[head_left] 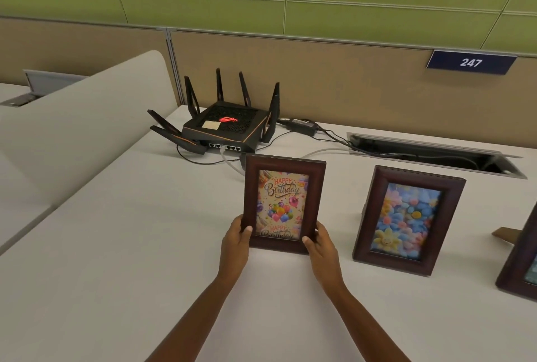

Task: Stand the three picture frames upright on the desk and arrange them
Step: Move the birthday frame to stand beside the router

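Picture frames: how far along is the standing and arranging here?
The flower frame stands upright on the desk; a third frame at the right edge looks upright too. Both hands, left and right, hold the birthday frame; releasing it and final arranging remain.

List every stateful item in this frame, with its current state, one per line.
Dark wooden Happy Birthday frame: upright, gripped at both lower corners.
Dark wooden flower-picture frame: standing free, leaning back.
Third dark frame: cut off at the right edge, seemingly standing.
Left hand: closed on the birthday frame.
Right hand: closed on the same frame.
Black antenna router: powered, red logo lit, cables plugged in.
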Demonstrator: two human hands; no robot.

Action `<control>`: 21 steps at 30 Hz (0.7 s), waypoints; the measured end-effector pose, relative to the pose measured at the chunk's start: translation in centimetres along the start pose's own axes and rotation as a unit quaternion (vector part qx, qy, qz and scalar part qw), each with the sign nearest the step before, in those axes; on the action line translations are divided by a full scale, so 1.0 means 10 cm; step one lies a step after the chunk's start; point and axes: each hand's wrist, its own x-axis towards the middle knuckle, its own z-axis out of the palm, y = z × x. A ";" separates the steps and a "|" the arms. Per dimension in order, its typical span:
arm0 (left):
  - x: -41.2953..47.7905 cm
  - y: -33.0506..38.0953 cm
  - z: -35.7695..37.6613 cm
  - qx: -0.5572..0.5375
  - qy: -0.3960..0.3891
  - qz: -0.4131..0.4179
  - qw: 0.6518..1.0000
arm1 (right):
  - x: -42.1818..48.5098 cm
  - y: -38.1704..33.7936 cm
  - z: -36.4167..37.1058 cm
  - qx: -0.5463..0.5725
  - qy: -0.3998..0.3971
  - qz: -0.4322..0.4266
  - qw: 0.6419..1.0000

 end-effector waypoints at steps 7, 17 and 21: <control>0.11 0.02 -0.20 -0.038 0.005 0.008 0.999 | 0.11 -0.11 0.12 0.034 0.015 -0.016 0.999; 0.56 0.02 -0.97 -0.019 0.081 0.036 0.996 | 0.55 -0.66 0.85 0.029 -0.047 -0.070 0.996; 0.83 -0.05 -1.34 0.000 0.119 0.031 0.992 | 0.82 -0.87 1.27 0.030 -0.090 -0.072 0.993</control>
